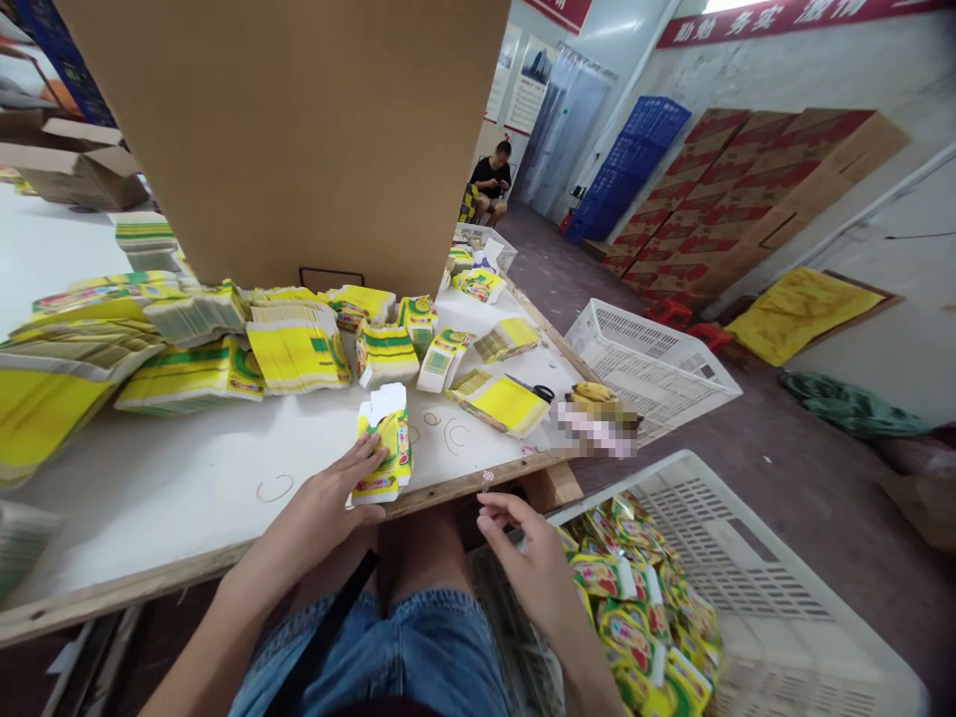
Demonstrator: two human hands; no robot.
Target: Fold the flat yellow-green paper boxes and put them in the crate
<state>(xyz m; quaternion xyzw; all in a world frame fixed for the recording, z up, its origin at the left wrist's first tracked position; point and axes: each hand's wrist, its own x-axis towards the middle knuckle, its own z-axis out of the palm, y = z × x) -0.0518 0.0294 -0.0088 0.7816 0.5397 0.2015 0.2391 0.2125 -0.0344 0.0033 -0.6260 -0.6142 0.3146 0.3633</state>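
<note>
My left hand (340,476) grips a yellow-and-green printed carton (389,453) at the near edge of the white table (216,453). Its fingers lie over the carton's left side, the thumb by its lower edge; white flaps stand out at the far end. My right hand (527,548) hovers just off the table edge, fingers loosely curled and apart, with nothing visible in them. Beside it, a white crate (736,543) holds many filled yellow-green packs (634,627). Bundles of flat cartons (299,349) line the table behind my left hand.
Scissors (539,390), bananas (594,392) and a blurred-out item lie at the table's right edge. Rubber bands (275,488) are scattered about. A large cardboard sheet (299,139) stands behind the bundles. Another white crate (649,363) is on the floor; a person (493,184) sits farther back.
</note>
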